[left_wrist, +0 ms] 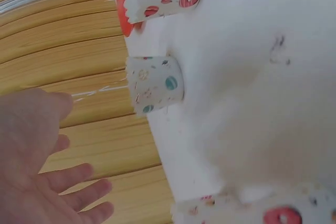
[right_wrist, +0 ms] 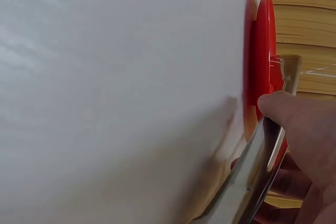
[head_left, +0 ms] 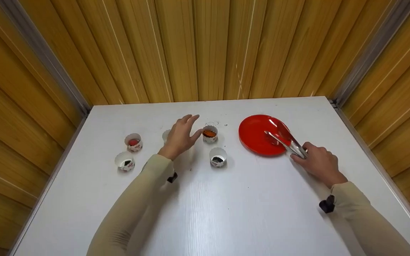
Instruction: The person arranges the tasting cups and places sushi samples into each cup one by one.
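My right hand (head_left: 319, 161) grips metal tongs (head_left: 290, 144), whose ends reach over the red plate (head_left: 255, 137). In the right wrist view the thumb presses one arm of the tongs (right_wrist: 247, 177). My left hand (head_left: 182, 137) hovers with spread fingers, its thumb near a paper cup with orange contents (head_left: 210, 138). Another pale cup (head_left: 166, 136) is partly hidden behind that hand. Nearer me stands a cup with dark contents (head_left: 218, 160). The left wrist view shows the left palm (left_wrist: 31, 145) holding nothing, beside a patterned cup (left_wrist: 157, 85).
Two more paper cups stand at the left: one with a red item (head_left: 133, 143), one with a dark item (head_left: 125, 163). Yellow wood-patterned walls (head_left: 208, 49) enclose the back and sides of the white table (head_left: 226, 213).
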`<state>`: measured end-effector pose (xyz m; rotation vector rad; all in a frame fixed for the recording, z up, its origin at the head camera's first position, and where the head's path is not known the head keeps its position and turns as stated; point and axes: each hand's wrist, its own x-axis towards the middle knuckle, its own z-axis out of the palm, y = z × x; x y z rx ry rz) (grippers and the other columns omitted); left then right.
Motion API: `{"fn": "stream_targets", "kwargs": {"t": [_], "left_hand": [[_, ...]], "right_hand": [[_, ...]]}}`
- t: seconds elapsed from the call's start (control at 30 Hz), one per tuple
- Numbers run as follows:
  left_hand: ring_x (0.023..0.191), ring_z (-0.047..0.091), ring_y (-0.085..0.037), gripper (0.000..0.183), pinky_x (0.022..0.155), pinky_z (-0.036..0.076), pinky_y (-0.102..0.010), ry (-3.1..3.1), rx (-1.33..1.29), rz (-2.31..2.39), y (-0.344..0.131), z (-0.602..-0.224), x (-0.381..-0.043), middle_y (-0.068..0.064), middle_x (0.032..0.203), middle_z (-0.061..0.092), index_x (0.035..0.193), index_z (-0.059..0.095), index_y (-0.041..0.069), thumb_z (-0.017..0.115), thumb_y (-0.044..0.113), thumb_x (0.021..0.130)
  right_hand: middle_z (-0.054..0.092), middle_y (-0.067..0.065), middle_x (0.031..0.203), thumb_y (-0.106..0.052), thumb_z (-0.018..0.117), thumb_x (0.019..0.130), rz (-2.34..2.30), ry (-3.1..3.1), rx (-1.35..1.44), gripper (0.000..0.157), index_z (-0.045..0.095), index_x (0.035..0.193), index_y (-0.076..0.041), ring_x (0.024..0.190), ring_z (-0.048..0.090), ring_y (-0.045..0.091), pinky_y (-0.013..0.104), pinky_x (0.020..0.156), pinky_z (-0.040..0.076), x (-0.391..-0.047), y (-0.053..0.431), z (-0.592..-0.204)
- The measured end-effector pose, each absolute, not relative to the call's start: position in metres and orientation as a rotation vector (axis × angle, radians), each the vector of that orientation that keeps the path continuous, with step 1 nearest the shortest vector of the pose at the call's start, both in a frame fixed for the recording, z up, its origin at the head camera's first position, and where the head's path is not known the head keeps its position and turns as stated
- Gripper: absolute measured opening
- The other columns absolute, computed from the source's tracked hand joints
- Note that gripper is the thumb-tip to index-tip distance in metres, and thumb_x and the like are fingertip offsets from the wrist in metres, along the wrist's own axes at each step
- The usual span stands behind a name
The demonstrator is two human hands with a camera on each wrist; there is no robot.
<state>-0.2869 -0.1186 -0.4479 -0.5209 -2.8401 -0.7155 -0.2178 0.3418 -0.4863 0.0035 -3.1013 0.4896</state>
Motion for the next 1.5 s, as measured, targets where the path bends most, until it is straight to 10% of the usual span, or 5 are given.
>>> {"fn": "stream_targets", "kwargs": {"t": [0.7,1.5], "left_hand": [[0.152,0.014,-0.052,0.079,0.112,0.01,-0.079,-2.704,-0.361,-0.393,-0.2,-0.456,-0.228,-0.018,0.169,0.018,0.161,0.036,0.032,0.065,0.06,0.093],[0.156,0.004,-0.045,0.077,0.118,0.002,-0.071,-2.821,-0.308,-0.336,-0.231,-0.475,-0.208,-0.014,0.172,0.01,0.163,0.029,0.033,0.054,0.063,0.097]], "right_hand": [[0.064,0.015,0.088,-0.055,0.074,0.09,0.52,-3.112,-0.01,0.083,0.039,0.15,-0.011,0.063,0.054,0.026,0.037,0.052,0.04,-0.205,0.349,-0.488],[0.064,0.021,0.101,-0.06,0.07,0.091,0.516,-3.129,0.005,0.085,0.038,0.152,-0.01,0.072,0.058,0.03,0.039,0.054,0.046,-0.203,0.355,-0.487]]}}
